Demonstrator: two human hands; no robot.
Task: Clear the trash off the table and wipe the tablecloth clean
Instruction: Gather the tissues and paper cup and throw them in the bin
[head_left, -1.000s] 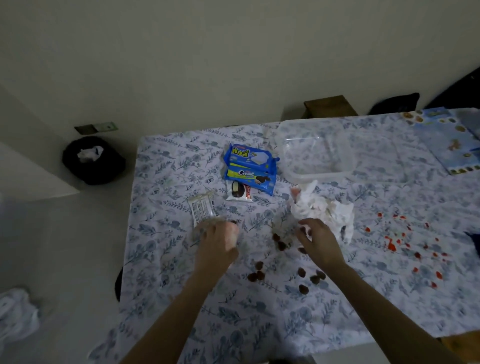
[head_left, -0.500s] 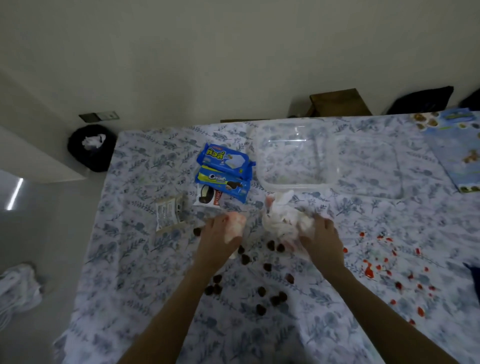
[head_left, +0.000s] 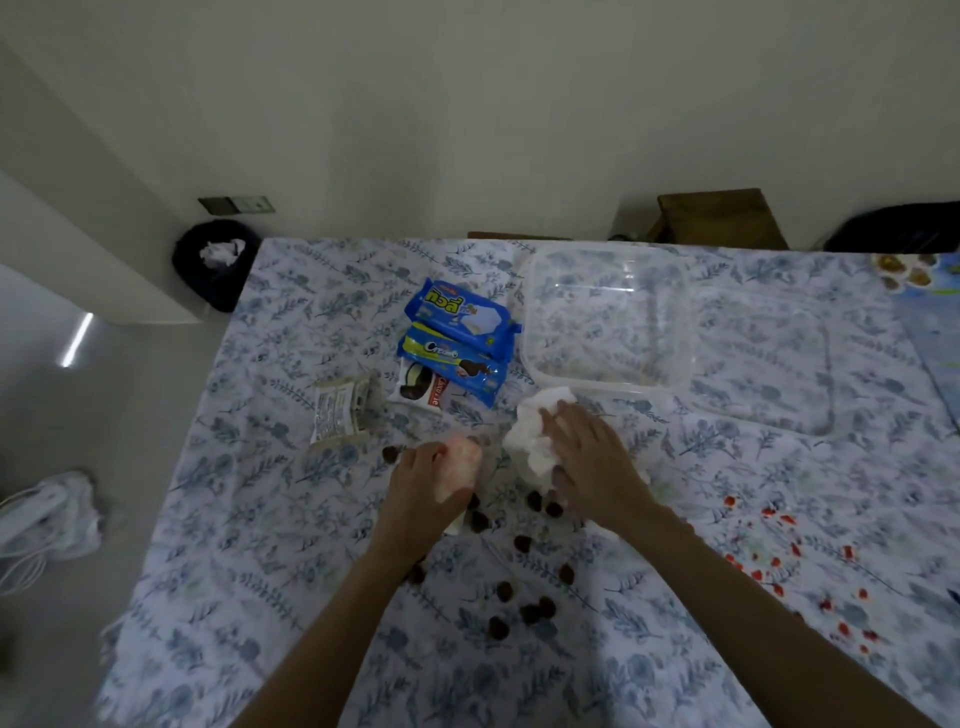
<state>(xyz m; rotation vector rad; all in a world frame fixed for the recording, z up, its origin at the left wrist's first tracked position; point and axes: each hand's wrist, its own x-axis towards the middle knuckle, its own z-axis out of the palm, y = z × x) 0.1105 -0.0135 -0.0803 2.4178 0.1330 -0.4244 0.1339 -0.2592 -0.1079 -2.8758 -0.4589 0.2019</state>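
Observation:
The table wears a blue-flowered tablecloth (head_left: 270, 519). My left hand (head_left: 426, 488) grips a small pink-stained tissue wad (head_left: 462, 460). My right hand (head_left: 592, 467) presses on a crumpled white tissue pile (head_left: 532, 436) in front of the clear container. Several dark brown crumbs (head_left: 522, 543) lie scattered between and below my hands. Red stains (head_left: 774, 561) spot the cloth to the right. Snack wrappers lie left of the container: two blue packets (head_left: 457, 332), a white one (head_left: 421, 389) and a torn pale wrapper (head_left: 340, 410).
A clear plastic container (head_left: 608, 384) and its lid (head_left: 826, 364) sit at the back. A black bin (head_left: 218, 280) holding a tissue stands on the floor off the table's far left corner. A printed sheet (head_left: 914, 270) lies at the far right; white cloth (head_left: 47, 519) is on the floor.
My right hand has shifted left and forward onto the tissue pile near the container. My left hand has picked up a stained wad and holds it. The view has drifted left.

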